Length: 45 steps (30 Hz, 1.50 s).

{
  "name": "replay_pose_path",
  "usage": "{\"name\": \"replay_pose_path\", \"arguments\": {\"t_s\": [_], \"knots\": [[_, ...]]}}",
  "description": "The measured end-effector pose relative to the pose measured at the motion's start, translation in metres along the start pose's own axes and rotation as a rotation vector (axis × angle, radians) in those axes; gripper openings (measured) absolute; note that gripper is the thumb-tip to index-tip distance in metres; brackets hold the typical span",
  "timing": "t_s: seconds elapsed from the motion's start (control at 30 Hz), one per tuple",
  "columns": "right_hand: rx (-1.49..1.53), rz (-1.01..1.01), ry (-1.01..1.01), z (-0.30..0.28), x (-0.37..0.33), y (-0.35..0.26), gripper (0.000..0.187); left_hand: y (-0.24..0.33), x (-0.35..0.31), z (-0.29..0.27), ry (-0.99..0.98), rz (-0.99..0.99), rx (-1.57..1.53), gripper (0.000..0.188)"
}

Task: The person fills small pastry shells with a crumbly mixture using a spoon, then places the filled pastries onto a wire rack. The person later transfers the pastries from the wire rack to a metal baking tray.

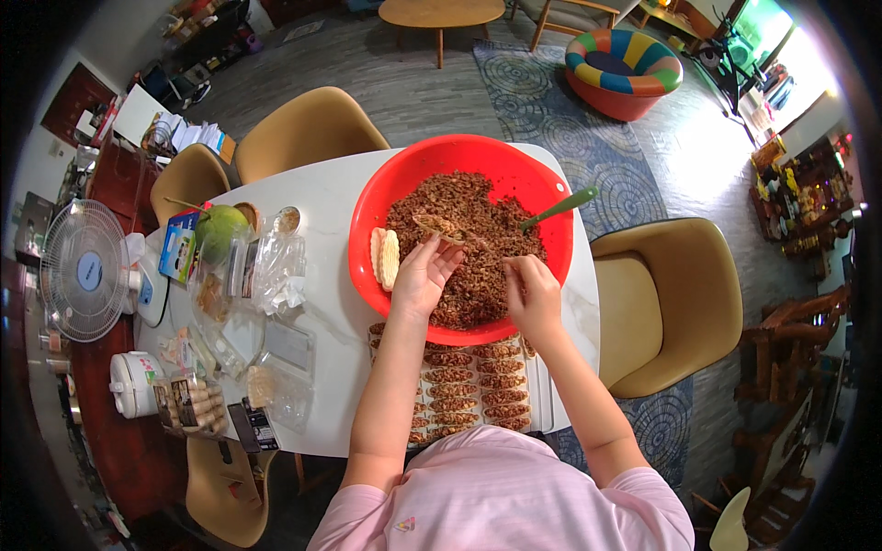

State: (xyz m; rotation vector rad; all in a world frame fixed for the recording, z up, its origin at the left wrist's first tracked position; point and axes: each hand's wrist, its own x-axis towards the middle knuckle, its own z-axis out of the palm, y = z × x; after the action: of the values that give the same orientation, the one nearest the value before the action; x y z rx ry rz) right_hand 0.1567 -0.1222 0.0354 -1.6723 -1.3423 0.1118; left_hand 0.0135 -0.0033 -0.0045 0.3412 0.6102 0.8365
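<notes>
A big red bowl [370, 197] stands in front of me, filled with a brown crumbly mixture [459, 298]. Above the mixture my left hand [425, 275] holds a boat-shaped wafer shell [441, 226] with some brown filling on it, gripped at the fingertips. My right hand [533, 292] is over the right part of the mixture, fingers drawn together; what they pinch, if anything, is hidden. Pale ridged wafer shells [385, 259] lean inside the bowl's left wall. A green-handled utensil [565, 208] is stuck in the mixture at the right. Below the bowl, rows of filled shells [452, 390] lie on a tray.
On the table's left lie clear plastic packages [278, 266], a green round fruit [223, 230], and packs of wafer shells [193, 402]. A fan [87, 266] stands farther left. Tan chairs [675, 303] surround the white table [335, 404]. A colourful round tub [625, 69] sits on the rug.
</notes>
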Motion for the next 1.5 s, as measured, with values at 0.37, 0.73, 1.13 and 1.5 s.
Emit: {"name": "replay_pose_path", "arguments": {"t_s": [0.37,0.73,1.13,1.5], "knots": [[0.274,0.390,-0.095,0.002,0.016,-0.023,0.012,-0.013,-0.008,0.006,-0.030,0.140,0.250,0.021],[0.571,0.529,-0.108,0.003,0.022,-0.013,0.016,-0.012,-0.010,-0.004,-0.082,0.137,0.133,0.020],[1.095,1.001,-0.314,-0.020,0.023,0.002,0.013,-0.014,-0.010,-0.003,-0.149,0.104,0.055,0.016],[1.284,1.158,-0.353,-0.019,0.033,0.016,0.014,-0.012,-0.017,0.001,-0.212,0.073,0.082,0.021]]}}
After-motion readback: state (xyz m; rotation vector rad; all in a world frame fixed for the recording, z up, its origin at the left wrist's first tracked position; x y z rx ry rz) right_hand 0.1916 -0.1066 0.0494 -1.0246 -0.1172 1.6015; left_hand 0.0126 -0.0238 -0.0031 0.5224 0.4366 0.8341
